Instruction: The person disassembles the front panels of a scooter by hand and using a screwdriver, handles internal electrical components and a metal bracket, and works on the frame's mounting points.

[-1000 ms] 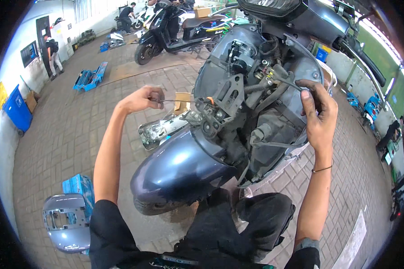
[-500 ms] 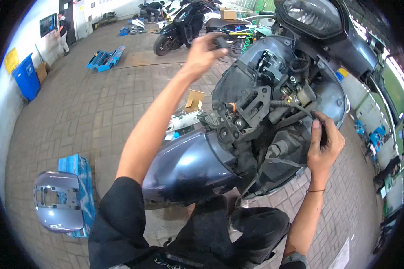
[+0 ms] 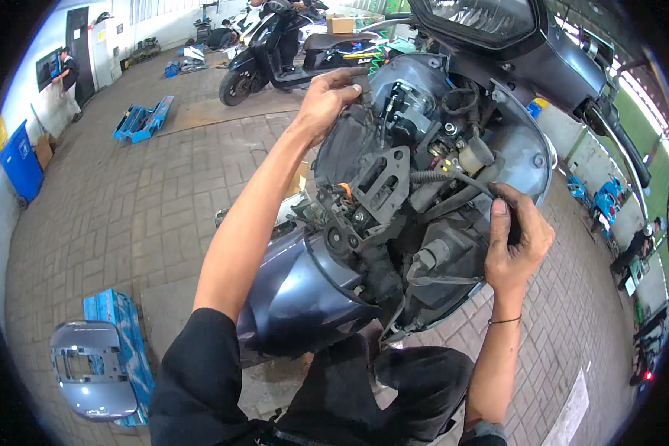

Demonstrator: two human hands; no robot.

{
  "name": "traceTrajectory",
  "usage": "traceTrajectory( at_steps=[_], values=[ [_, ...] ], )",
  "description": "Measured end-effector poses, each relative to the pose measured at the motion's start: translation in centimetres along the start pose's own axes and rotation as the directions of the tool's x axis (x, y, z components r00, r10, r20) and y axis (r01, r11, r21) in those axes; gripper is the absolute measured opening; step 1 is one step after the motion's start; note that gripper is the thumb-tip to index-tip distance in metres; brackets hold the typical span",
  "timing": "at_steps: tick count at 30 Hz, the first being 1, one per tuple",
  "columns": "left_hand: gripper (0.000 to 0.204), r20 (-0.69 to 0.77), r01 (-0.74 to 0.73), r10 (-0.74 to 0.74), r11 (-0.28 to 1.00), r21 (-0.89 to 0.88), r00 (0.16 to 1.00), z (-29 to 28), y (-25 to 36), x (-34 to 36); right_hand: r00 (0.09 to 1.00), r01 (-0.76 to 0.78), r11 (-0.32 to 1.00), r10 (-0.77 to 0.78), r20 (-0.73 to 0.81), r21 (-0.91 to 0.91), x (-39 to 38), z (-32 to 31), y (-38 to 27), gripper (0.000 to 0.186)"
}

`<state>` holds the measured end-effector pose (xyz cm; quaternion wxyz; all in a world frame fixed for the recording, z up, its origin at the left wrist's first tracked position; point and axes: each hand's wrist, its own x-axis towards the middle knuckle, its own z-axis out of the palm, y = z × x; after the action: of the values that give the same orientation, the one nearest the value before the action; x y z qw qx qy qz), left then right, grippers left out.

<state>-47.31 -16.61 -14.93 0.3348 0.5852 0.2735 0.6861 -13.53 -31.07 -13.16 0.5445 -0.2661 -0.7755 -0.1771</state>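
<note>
The dark cable (image 3: 472,181) runs down and to the right across the scooter's opened front, its long axis slanting from the ribbed hose (image 3: 430,176) toward me, its near end at my right hand (image 3: 519,241). Thumb and forefinger are pinched together on that end. My left hand (image 3: 325,105) is half curled at the upper left edge of the inner panel (image 3: 342,141); I cannot tell whether it grips anything. Half a second ago it was blurred and out to the left of that panel; now it is up against the edge in view, while my right keeps the same pinch. The headlight (image 3: 483,22) overhangs above, and the front fender (image 3: 301,297) bulges below my left forearm. Between my hands there is a wide gap; outside my right wrist, brick floor (image 3: 565,290) stretches away.
</note>
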Motion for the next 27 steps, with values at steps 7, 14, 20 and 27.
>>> traceTrajectory(
  at_steps=[7, 14, 20, 27],
  values=[
    [0.039, -0.067, 0.037, -0.048, 0.988, -0.15, 0.997, 0.9, 1.1, -0.5, 1.0, -0.009, 0.999, 0.01, -0.023, 0.036, 0.0, 0.3, 0.3, 0.012],
    [0.041, 0.015, 0.072, -0.072, 0.91, -0.409, 0.997, 0.3, 1.5, -0.6, 0.999, 0.012, 1.0, -0.012, -0.037, 0.021, 0.1, 0.3, 0.5, 0.013],
    [0.037, 0.18, 0.134, -0.025, 0.767, -0.628, 0.983, -0.7, 0.6, -0.6, 0.997, -0.071, 0.997, 0.07, 0.019, 0.029, 0.0, 0.0, -0.2, 0.015],
    [0.033, -0.121, 0.0, -0.01, 0.996, -0.086, 0.993, 1.9, 1.3, -1.0, 1.0, -0.013, 1.0, 0.014, -0.028, 0.005, 0.0, 0.2, 0.2, 0.014]
  ],
)
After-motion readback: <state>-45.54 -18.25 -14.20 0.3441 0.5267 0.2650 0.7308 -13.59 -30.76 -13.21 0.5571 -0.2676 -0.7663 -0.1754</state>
